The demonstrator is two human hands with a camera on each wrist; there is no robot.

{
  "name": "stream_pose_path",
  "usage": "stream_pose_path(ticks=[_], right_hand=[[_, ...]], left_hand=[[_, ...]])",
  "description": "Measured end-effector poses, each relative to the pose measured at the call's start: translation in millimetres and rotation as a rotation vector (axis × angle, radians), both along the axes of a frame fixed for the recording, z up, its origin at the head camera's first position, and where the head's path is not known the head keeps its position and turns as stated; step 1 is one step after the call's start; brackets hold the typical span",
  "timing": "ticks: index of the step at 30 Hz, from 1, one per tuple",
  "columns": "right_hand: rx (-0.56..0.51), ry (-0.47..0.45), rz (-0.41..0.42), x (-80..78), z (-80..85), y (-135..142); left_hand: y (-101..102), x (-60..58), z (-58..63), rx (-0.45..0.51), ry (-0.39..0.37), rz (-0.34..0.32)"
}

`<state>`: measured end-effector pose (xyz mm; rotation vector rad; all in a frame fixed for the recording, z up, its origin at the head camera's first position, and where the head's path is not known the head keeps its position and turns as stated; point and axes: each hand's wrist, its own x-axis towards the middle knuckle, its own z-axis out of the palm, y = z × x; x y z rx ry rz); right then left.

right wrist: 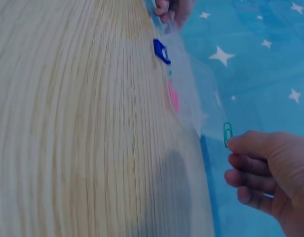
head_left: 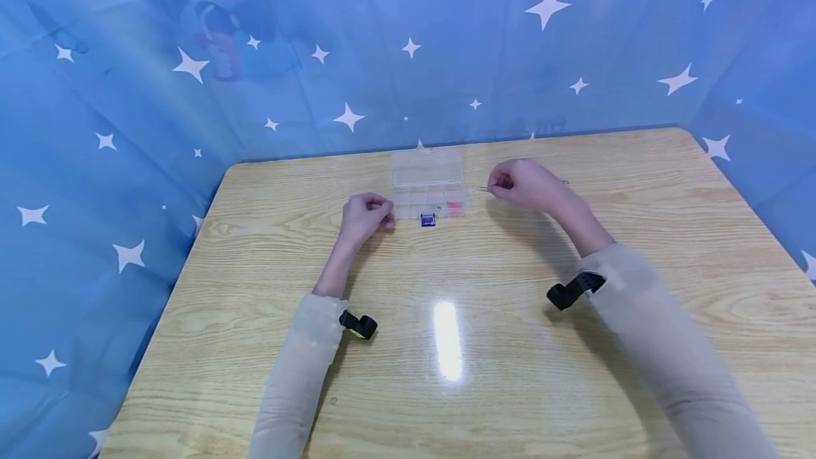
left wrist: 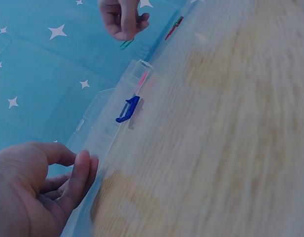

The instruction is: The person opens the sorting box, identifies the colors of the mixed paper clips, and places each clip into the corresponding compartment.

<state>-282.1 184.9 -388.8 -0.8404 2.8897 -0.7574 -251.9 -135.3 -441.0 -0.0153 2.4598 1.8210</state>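
A clear plastic compartment box [head_left: 426, 193] lies on the table with its lid [head_left: 426, 166] folded back. My left hand [head_left: 366, 218] is at its left end, thumb and fingertips pinching the edge. My right hand [head_left: 524, 183] pinches a green paper clip [right wrist: 228, 134] between thumb and index finger, held up to the right of the box. Pink pieces [head_left: 455, 205] lie in the front right compartment, with a small green piece [head_left: 436, 207] beside them. A blue clasp [left wrist: 128, 109] is at the front edge of the box.
Red and green paper clips [left wrist: 174, 28] lie on the table [head_left: 408, 374] to the right, partly behind my right hand in the head view. A blue curtain with white stars [head_left: 408, 48] hangs along the back and sides.
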Motion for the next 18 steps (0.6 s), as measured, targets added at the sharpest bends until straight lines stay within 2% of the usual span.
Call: stream_pose_path(ticks=[10, 11, 18], right_hand=[[0.016, -0.031, 0.040, -1.4, 1.9, -39.6], [0.019, -0.032, 0.046, -2.1, 1.1, -42.5], [0.028, -0.062, 0.075, -4.7, -1.7, -60.5]], left_hand=[[1.2, 3.5, 6.8, 0.007, -0.001, -0.004], [0.3, 1.1, 2.0, 0.012, 0.005, 0.001], [-0.1, 1.0, 1.2, 0.016, 0.000, -0.016]])
